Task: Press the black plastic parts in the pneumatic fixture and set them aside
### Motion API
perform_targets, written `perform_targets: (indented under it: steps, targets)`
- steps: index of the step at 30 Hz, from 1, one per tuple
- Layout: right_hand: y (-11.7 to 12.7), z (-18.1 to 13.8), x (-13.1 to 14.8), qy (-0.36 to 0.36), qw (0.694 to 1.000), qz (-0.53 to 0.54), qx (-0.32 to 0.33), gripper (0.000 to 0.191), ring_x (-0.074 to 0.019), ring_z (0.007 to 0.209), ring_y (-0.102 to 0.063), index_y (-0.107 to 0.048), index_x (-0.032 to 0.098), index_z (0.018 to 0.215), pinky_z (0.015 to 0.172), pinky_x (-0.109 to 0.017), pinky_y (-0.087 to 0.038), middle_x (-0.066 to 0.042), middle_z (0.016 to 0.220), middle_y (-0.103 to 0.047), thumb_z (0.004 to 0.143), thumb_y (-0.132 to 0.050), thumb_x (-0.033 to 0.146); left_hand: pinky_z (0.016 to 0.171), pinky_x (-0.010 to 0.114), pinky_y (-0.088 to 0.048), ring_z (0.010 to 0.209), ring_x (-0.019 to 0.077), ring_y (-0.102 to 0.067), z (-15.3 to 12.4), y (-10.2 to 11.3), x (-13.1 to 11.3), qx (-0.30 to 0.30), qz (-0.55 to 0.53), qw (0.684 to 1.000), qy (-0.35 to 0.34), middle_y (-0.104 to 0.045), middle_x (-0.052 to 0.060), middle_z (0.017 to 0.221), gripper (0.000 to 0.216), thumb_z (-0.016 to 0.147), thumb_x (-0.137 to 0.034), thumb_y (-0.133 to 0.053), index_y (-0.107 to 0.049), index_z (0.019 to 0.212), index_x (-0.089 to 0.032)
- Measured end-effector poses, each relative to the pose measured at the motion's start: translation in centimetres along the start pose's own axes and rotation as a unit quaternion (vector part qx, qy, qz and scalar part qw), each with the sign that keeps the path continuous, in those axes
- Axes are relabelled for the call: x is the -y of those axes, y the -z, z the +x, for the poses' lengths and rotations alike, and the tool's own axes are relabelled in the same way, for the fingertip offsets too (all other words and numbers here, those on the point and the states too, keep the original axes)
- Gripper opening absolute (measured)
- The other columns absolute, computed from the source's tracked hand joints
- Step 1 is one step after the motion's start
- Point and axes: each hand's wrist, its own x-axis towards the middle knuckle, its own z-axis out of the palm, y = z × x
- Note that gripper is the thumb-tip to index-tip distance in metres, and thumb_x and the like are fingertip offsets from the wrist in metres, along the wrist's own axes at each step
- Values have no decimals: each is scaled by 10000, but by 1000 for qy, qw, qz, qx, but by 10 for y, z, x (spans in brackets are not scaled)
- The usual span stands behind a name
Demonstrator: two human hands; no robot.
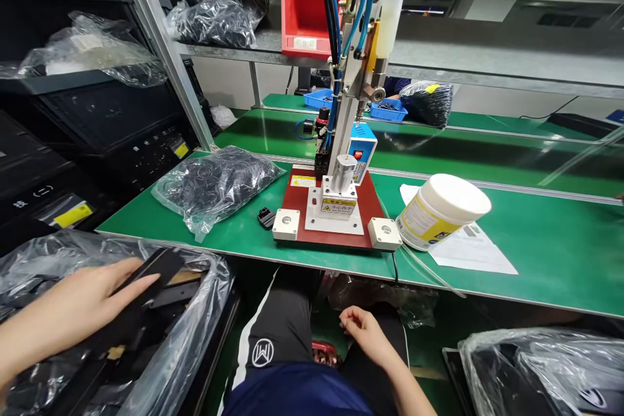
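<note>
My left hand (104, 289) is over the lined bin at lower left, closed on a flat black plastic part (168, 264) between thumb and fingers. Beneath it, more black parts (168, 296) lie jumbled inside the clear plastic liner (221, 273). My right hand (363, 331) rests by my right thigh with its fingers loosely curled, and nothing shows in them. In front of me on the green bench stands a press (341, 172) with a red base, a white fixture and two white button boxes. A small black piece (266, 218) lies left of its base.
A bag of black parts (219, 182) lies on the bench's left. To the right, a white tub (441, 211) leans tilted over a paper sheet (480, 253). A red bin (312, 16) sits on the shelf. Another lined bin (536, 364) stands at lower right.
</note>
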Motion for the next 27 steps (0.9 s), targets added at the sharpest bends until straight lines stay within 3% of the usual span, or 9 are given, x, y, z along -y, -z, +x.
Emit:
perform_targets:
  steps: [3, 7, 9, 11, 15, 18, 22, 25, 27]
  targets:
    - [-11, -16, 46, 34, 997, 15, 66, 347, -188, 723, -594, -630, 164, 786, 716, -338, -470, -54, 742, -652, 773, -631, 510, 849, 487, -567, 983, 354, -671, -11, -35, -74, 5, -157, 983, 91, -730, 72, 1005, 645, 545, -699, -708, -659, 1002, -246]
    - [-28, -45, 108, 144, 982, 86, 92, 571, -234, 996, -618, -546, 229, 1249, 819, -379, -510, -118, 1153, -630, 798, -658, 560, 690, 370, -590, 843, 273, -700, -23, -103, -149, 93, -452, 886, 48, -720, 110, 959, 599, 662, -569, -743, -573, 1093, -188]
    - [-35, -52, 126, 232, 970, 64, 29, 806, -274, 1165, -551, -383, 288, 1408, 875, -406, -510, -135, 1379, -487, 736, -730, 566, 625, 315, -571, 783, 236, -696, -26, -130, -178, 108, -547, 829, 50, -715, 99, 925, 591, 670, -509, -767, -543, 1100, -170]
    - [-41, -53, 136, 308, 949, -11, -61, 939, -317, 1252, -485, -317, 302, 1446, 942, -453, -489, -139, 1443, -412, 673, -800, 529, 628, 292, -561, 785, 213, -687, -27, -149, -203, 109, -611, 782, 66, -706, 84, 930, 561, 667, -462, -783, -536, 1076, -168]
    - [-36, -40, 145, 379, 896, -96, -210, 728, -309, 1150, -557, -404, 305, 1361, 974, -493, -473, -117, 1257, -563, 743, -778, 396, 676, 288, -568, 848, 200, -675, -30, -162, -235, 130, -668, 728, 85, -686, 61, 959, 468, 702, -433, -764, -543, 1030, -184]
    - [-15, -32, 159, 382, 895, -78, -219, 557, -264, 1040, -608, -468, 298, 1274, 919, -440, -506, -86, 1159, -615, 789, -738, 340, 685, 262, -564, 894, 191, -666, -23, -159, -243, 130, -663, 736, 45, -671, 61, 1013, 463, 722, -411, -756, -522, 1059, -199]
    - [26, -18, 194, 375, 915, -3, -147, 546, -228, 1034, -617, -451, 265, 1249, 904, -385, -511, -85, 1159, -616, 791, -736, 346, 768, 294, -572, 971, 192, -654, 19, -142, -243, 64, -613, 783, -80, -612, 81, 1212, 641, 694, -355, -786, -449, 1231, -257]
    - [56, 5, 231, 380, 920, 37, -89, 553, -203, 1018, -620, -428, 258, 1241, 897, -360, -505, -67, 1123, -627, 790, -729, 367, 890, 353, -541, 1055, 235, -622, 69, -127, -251, 57, -530, 818, -216, -620, 108, 1204, 519, 660, -361, -800, -599, 1108, -193]
    - [73, 27, 255, 382, 920, 42, -74, 553, -194, 1006, -619, -438, 252, 1234, 897, -351, -501, -57, 1104, -633, 783, -725, 393, 887, 363, -532, 1014, 235, -624, 102, -120, -262, 47, -487, 832, -261, -644, 106, 1145, 424, 655, -396, -790, -663, 988, -166]
